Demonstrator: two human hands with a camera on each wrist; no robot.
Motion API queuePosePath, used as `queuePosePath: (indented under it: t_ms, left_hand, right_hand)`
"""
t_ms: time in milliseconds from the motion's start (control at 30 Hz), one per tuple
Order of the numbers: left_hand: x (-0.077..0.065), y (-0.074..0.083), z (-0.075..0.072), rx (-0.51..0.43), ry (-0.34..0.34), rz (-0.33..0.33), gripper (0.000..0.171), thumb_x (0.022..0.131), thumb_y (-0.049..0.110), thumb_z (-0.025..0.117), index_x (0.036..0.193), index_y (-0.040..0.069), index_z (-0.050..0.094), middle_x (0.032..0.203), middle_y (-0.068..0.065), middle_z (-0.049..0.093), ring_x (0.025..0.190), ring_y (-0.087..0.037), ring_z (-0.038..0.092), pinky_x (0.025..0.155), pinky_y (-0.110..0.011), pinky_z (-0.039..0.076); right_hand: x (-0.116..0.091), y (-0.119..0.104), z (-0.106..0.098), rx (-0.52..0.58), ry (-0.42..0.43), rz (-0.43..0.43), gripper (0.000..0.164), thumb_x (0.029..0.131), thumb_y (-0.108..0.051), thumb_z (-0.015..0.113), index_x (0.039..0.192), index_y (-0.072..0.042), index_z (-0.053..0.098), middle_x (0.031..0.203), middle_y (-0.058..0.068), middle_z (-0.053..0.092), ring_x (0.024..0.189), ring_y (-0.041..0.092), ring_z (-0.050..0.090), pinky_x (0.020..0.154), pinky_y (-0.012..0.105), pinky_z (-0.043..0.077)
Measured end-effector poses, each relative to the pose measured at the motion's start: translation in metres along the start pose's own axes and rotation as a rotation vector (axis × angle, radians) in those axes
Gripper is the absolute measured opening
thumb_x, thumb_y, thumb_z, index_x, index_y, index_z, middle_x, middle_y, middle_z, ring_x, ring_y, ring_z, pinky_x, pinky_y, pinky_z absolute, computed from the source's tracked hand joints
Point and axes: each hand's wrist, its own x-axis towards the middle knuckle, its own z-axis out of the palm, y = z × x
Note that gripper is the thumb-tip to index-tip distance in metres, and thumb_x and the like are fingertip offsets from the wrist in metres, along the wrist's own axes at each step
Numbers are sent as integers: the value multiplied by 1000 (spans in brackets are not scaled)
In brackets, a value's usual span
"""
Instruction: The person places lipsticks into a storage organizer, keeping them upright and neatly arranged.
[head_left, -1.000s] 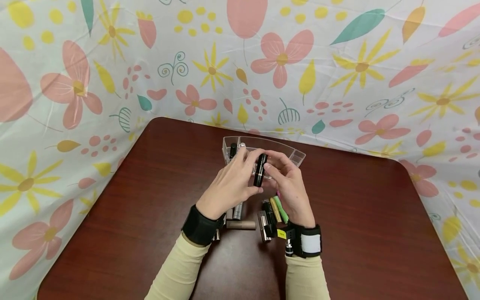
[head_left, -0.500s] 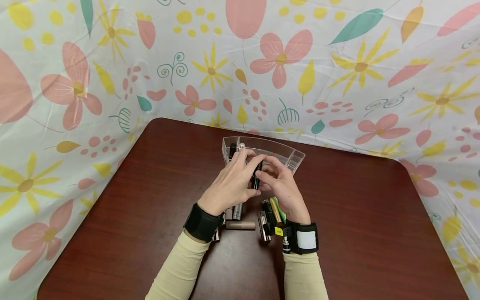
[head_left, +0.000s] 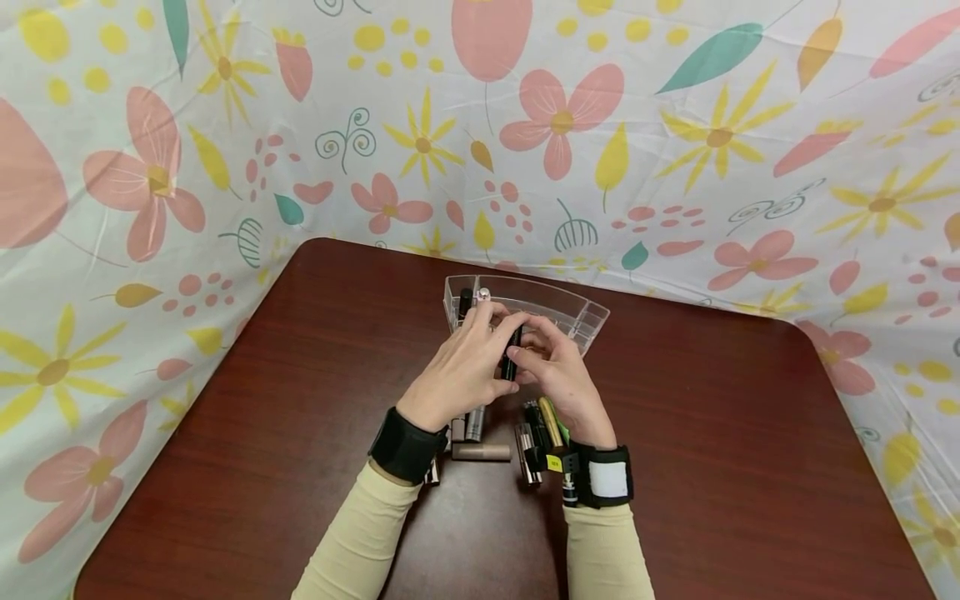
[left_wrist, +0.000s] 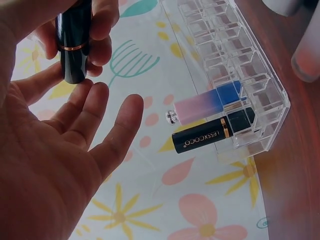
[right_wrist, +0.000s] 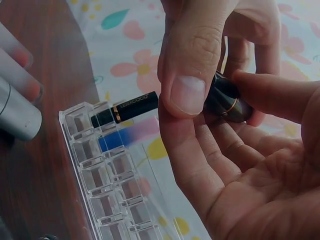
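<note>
Between thumbs and fingers, a black tube (left_wrist: 75,60) is pinched by the right hand (head_left: 566,379) and also by the left hand (head_left: 461,371), whose other fingers are loose. By this grip, some adjusting is probably meant; next, careful release by one hand would be required. Beyond, a clear organizer (left_wrist: 245,56) is placed on the desk (head_left: 712,433).
</note>
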Motion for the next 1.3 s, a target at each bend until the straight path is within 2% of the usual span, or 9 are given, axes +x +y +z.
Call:
queuePosePath:
  t_ms: [100, 200, 333, 533, 633, 833, 1000, 1100, 1300]
  left_hand:
    - [1, 0, -1, 2, 10, -2, 88, 77, 26, 90, 150, 20, 41, 142, -11, 39, 119, -25, 46, 84, -35, 52]
    - [3, -1, -2, 12, 13, -27, 93, 78, 27, 90, 154, 19, 37, 149, -14, 35, 130, -30, 43, 92, -41, 52]
    - [4, -4, -3, 11, -3, -142, 95, 81, 30, 88, 157, 18, 32, 157, -17, 29, 141, -34, 35, 100, -50, 49]
    - [-1, -13, 2, 8, -127, -315, 69, 92, 33, 76, 149, 10, 45, 146, -17, 40, 128, -34, 47, 90, -47, 52]
    - [-3, -16, 5, 20, -198, -347, 65, 94, 35, 74, 147, 8, 48, 147, -20, 41, 130, -37, 47, 90, -50, 53]
    - [-9, -21, 10, 29, -305, -420, 67, 97, 39, 69, 151, 7, 47, 155, -22, 38, 140, -40, 40, 102, -58, 47]
    - [-14, -24, 11, 7, -369, -470, 67, 99, 41, 66, 152, 5, 45, 158, -24, 34, 144, -42, 36, 107, -60, 43]
    - [-17, -28, 13, -11, -394, -488, 69, 99, 41, 65, 154, 4, 42, 162, -24, 30, 148, -43, 31, 110, -61, 41]
    - [-16, -30, 12, -22, -409, -484, 71, 100, 42, 63, 155, 4, 38, 164, -24, 27, 150, -44, 30, 110, -61, 42]
  right_hand:
    - [2, 0, 0, -10, 1, -8, 51, 102, -11, 59, 150, -19, 44, 115, 9, 61, 89, 16, 66, 75, 35, 60]
    - [6, 1, -3, -51, 22, -30, 54, 102, -10, 59, 152, -21, 42, 120, 14, 61, 92, 18, 67, 79, 40, 61]
    - [13, 7, -12, -159, 97, -71, 55, 102, -6, 57, 153, -20, 42, 124, 22, 59, 95, 27, 67, 82, 49, 60]
    - [26, 18, -22, -325, 182, -128, 50, 102, -5, 57, 148, -19, 45, 122, 21, 60, 95, 33, 64, 78, 43, 56]
    - [40, 16, -21, -409, 188, -212, 48, 101, -4, 57, 146, -18, 46, 118, 20, 63, 93, 35, 64, 75, 42, 53]
    - [74, 4, -12, -483, 187, -363, 44, 101, -3, 58, 142, -15, 48, 120, 20, 66, 108, 31, 65, 88, 47, 53]
    - [93, 9, -7, -531, 197, -453, 41, 101, -2, 58, 139, -16, 50, 110, 13, 64, 98, 25, 66, 79, 41, 50]
    - [99, 19, -5, -546, 196, -488, 41, 100, 0, 59, 137, -16, 52, 109, 10, 64, 95, 25, 67, 76, 39, 47]
    - [105, 29, -2, -574, 174, -475, 40, 98, 2, 60, 135, -11, 55, 132, 15, 61, 107, 33, 66, 86, 44, 55]
